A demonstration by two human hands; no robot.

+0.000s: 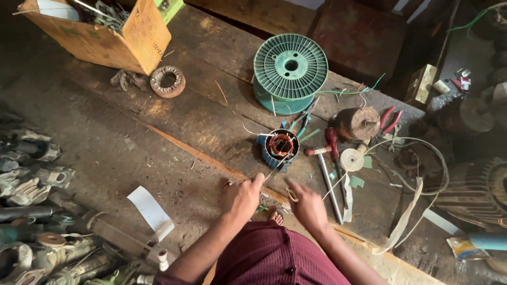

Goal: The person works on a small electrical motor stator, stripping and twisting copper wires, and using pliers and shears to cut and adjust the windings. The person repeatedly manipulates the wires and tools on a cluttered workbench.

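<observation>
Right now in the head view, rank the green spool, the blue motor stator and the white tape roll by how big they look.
1. Green spool
2. Blue motor stator
3. White tape roll
All three lie at similar distance, so the order seems safe.

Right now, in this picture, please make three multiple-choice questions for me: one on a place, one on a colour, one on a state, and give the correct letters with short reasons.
1. Where does the green spool stand, seen from the small motor stator?
A. farther from the person
B. nearer to the person
C. inside the cardboard box

2. What colour are the handles of the pliers next to the rusty round part?
A. blue
B. red
C. yellow

3. How is the left hand at this moment?
A. flat and open on the boards
B. gripping a hammer
C. pinching a thin wire that runs toward the stator

Answers: 1 A, the spool is higher in the view, beyond the stator. 2 B, both handles show red. 3 C, the fingers are closed on a fine strand; the right hand pinches another strand.
</observation>
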